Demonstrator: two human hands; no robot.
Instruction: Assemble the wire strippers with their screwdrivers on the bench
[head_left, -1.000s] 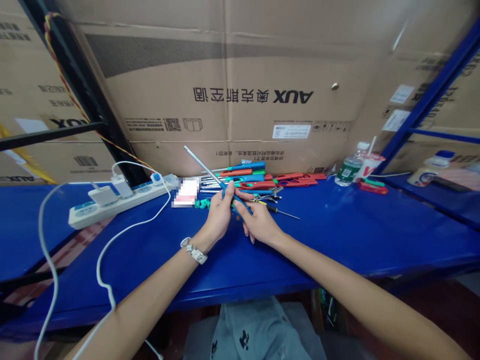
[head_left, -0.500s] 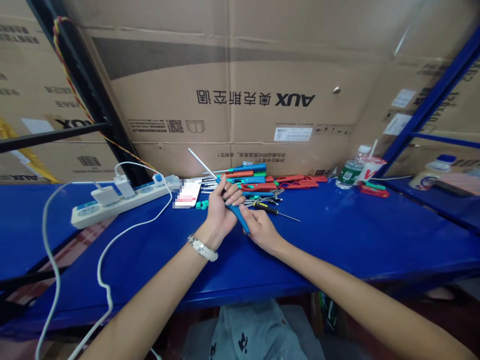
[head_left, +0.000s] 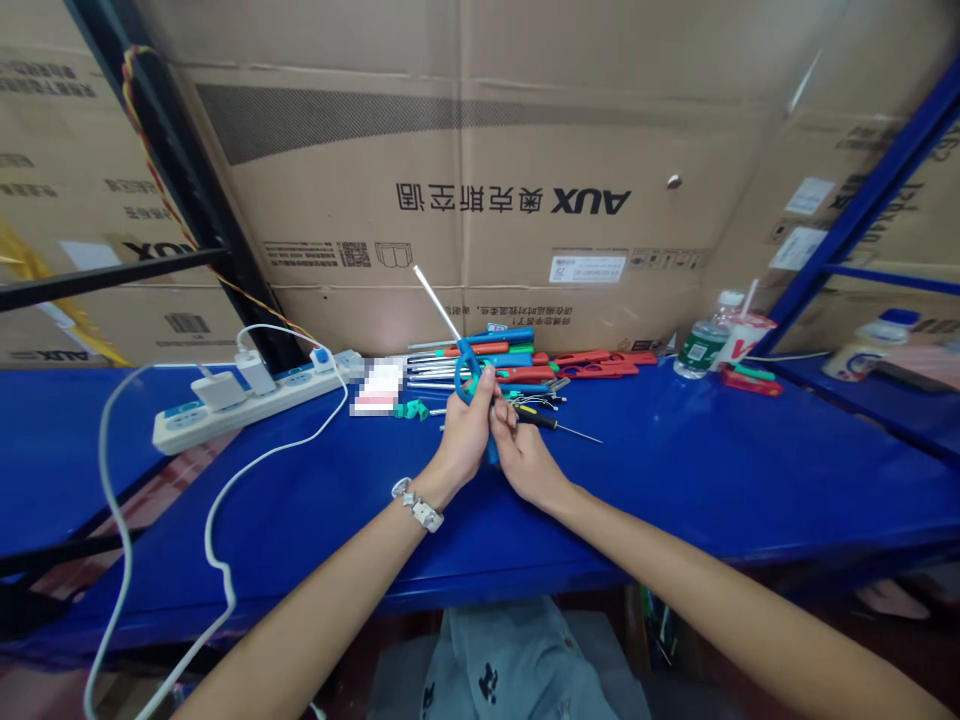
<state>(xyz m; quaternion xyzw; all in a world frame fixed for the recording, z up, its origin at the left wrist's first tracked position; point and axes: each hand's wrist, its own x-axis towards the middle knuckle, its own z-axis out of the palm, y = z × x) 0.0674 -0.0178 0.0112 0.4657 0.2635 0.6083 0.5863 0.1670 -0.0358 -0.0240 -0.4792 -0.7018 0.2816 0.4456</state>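
Note:
A blue lighter (head_left: 466, 360) with a long metal tube is held up over the table, its tube pointing up and to the left. My left hand (head_left: 469, 425) is wrapped round its body just below the ring-shaped trigger guard. Against it, my right hand (head_left: 531, 462) grips the lower end of the handle, which is mostly hidden between the palms. Behind the hands lies a pile of similar lighters, with red bodies (head_left: 600, 364) and blue ones (head_left: 517, 336). A black and yellow screwdriver (head_left: 536, 417) rests just beyond my right hand, near small loose metal parts (head_left: 551, 400).
A white power strip (head_left: 225, 415) with plugs and cables lies at the left on the blue table (head_left: 675, 480). Small green pieces (head_left: 412, 409) sit left of the pile. At the right stand a bottle (head_left: 697, 348) and a cup (head_left: 744, 338). Cardboard (head_left: 510, 130) rises behind.
The lighter has turned more upright, and its blue trigger guard now shows above my left hand. My left hand has moved right and rotated, with its thumb now on the body.

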